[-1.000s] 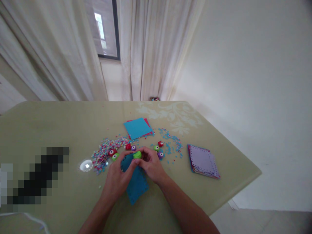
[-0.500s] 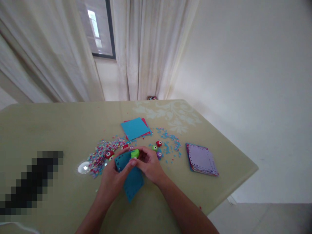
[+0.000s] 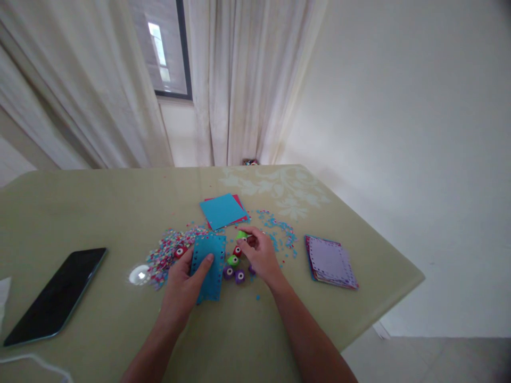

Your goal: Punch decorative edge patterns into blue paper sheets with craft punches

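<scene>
My left hand (image 3: 186, 282) grips a blue paper piece (image 3: 211, 266) with small holes along its edges, thumb on top. To its right, my right hand (image 3: 259, 252) has its thumb and fingers closed around a green punch (image 3: 241, 235). Near those fingers lie a red punch (image 3: 237, 251), another green punch (image 3: 233, 260) and several purple punches (image 3: 239, 276), all with eye shapes. One more red punch (image 3: 181, 251) sits left of the blue piece, among the confetti (image 3: 163, 255).
Blue and red square sheets (image 3: 222, 211) lie farther back. A stack of hole-edged purple sheets (image 3: 331, 260) is at the right. A black phone (image 3: 58, 298) and a white cable (image 3: 38, 360) are at the left. Blue confetti (image 3: 281, 229) lies behind my right hand.
My right hand has moved right, off the blue piece, with the green punch. The blue piece now faces up flatter in my left hand, and more punches show between the hands.
</scene>
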A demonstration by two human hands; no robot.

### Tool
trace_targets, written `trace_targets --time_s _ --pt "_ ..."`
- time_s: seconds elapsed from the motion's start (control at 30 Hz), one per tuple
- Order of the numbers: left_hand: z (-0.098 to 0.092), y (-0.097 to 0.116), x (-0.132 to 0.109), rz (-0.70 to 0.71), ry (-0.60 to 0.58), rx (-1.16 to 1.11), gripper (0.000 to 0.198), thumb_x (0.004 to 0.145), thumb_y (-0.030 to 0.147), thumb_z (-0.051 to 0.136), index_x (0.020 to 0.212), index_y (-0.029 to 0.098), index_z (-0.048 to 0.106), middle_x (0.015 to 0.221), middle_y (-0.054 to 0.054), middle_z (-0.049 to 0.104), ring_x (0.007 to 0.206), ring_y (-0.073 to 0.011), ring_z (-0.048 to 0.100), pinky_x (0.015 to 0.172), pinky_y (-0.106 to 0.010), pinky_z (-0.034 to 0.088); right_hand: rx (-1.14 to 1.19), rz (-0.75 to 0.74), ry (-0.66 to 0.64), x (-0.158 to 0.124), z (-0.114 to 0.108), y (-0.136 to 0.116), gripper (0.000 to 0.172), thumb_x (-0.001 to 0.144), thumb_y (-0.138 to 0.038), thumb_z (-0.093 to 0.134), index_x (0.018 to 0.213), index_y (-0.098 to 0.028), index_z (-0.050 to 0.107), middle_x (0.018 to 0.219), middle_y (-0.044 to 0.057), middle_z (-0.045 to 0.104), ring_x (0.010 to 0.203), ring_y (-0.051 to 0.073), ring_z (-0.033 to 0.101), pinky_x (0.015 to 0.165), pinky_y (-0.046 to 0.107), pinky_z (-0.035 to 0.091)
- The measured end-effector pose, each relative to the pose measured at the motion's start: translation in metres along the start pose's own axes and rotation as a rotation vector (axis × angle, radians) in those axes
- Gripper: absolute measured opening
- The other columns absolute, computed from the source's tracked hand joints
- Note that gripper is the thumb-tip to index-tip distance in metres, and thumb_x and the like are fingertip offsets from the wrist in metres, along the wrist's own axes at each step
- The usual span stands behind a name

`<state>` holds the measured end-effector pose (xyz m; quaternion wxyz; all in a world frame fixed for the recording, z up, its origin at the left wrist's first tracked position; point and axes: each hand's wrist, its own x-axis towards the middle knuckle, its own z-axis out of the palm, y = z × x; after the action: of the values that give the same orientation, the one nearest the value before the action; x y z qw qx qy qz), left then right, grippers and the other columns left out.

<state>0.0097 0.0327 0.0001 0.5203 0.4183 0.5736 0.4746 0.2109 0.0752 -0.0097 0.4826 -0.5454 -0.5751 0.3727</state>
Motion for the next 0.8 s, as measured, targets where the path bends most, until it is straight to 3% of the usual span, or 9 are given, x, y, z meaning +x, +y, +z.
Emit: trace_targets --time_s 0.07,0.17,0.33,0.4,0.5,0.57,0.67,0.8 --pt "0.000 -0.001 0.000 -0.007 0.003 -0.006 0.068 0.072 0.066 0.082 0.120 0.019 0.071 0.099 -0.006 0.081 0.070 -0.0221 0.074 0.060 -0.033 0.064 -0.294 -0.131 0.030 -0.001 0.000 0.002 0.036 0.089 -0.023 0.067 0.124 -0.022 0.073 0.107 0.008 0.074 0.094 0.024 0.067 0.091 0.041 0.054" --pt "0.000 -0.003 0.001 -0.010 0.015 -0.016 0.066 0.072 0.065 0.083 0.119 0.020 0.071 0.097 -0.005 0.081 0.066 -0.0208 0.073 0.059 -0.033 0.064 -0.612 -0.245 -0.023 0.000 0.004 0.005 0.042 0.097 -0.018 0.059 0.137 -0.020 0.067 0.131 0.013 0.070 0.120 0.029 0.060 0.109 0.048 0.045" --pt "0.001 -0.001 0.001 -0.004 0.056 -0.009 0.063 0.069 0.065 0.085 0.110 0.019 0.073 0.088 -0.004 0.080 0.059 -0.0192 0.070 0.056 -0.032 0.061 -0.887 -0.216 -0.107 0.005 0.010 0.014 0.045 0.097 -0.008 0.054 0.136 -0.025 0.068 0.139 0.010 0.069 0.124 0.033 0.059 0.108 0.052 0.043" --pt "0.001 0.001 0.000 -0.001 0.069 -0.007 0.062 0.068 0.063 0.086 0.108 0.019 0.072 0.086 -0.003 0.079 0.061 -0.0198 0.070 0.057 -0.032 0.062 -0.864 -0.212 -0.096 0.006 0.009 0.014 0.042 0.097 -0.007 0.054 0.131 -0.026 0.070 0.135 0.010 0.071 0.123 0.032 0.061 0.108 0.051 0.043" --pt "0.002 0.003 -0.002 0.016 0.104 0.004 0.059 0.067 0.062 0.086 0.105 0.019 0.071 0.087 -0.003 0.078 0.064 -0.0201 0.070 0.060 -0.033 0.062 -0.597 -0.255 -0.010 0.000 0.008 0.005 0.027 0.102 -0.018 0.054 0.123 -0.023 0.071 0.123 0.011 0.075 0.112 0.028 0.066 0.103 0.045 0.048" --pt "0.003 0.002 -0.002 0.035 0.129 0.013 0.056 0.069 0.062 0.085 0.103 0.020 0.069 0.086 -0.002 0.077 0.065 -0.0200 0.070 0.060 -0.032 0.061 -0.332 -0.266 0.026 -0.008 0.010 -0.004 0.019 0.104 -0.031 0.058 0.116 -0.022 0.069 0.109 0.008 0.076 0.096 0.023 0.069 0.090 0.038 0.054" --pt "0.005 -0.001 -0.002 0.125 0.161 0.034 0.049 0.071 0.061 0.084 0.094 0.021 0.067 0.079 0.001 0.073 0.067 -0.0192 0.067 0.060 -0.029 0.058 -0.093 -0.267 -0.049 -0.024 0.020 -0.018 0.026 0.098 -0.042 0.069 0.115 -0.023 0.066 0.094 0.003 0.074 0.075 0.018 0.066 0.071 0.030 0.054" --pt "0.006 -0.007 -0.002 0.223 0.175 0.070 0.044 0.079 0.063 0.077 0.091 0.021 0.068 0.080 0.000 0.071 0.070 -0.0179 0.063 0.062 -0.027 0.054 -0.105 -0.328 -0.115 -0.037 0.035 -0.025 0.028 0.099 -0.040 0.069 0.122 -0.024 0.067 0.113 0.008 0.073 0.092 0.021 0.069 0.086 0.035 0.056"
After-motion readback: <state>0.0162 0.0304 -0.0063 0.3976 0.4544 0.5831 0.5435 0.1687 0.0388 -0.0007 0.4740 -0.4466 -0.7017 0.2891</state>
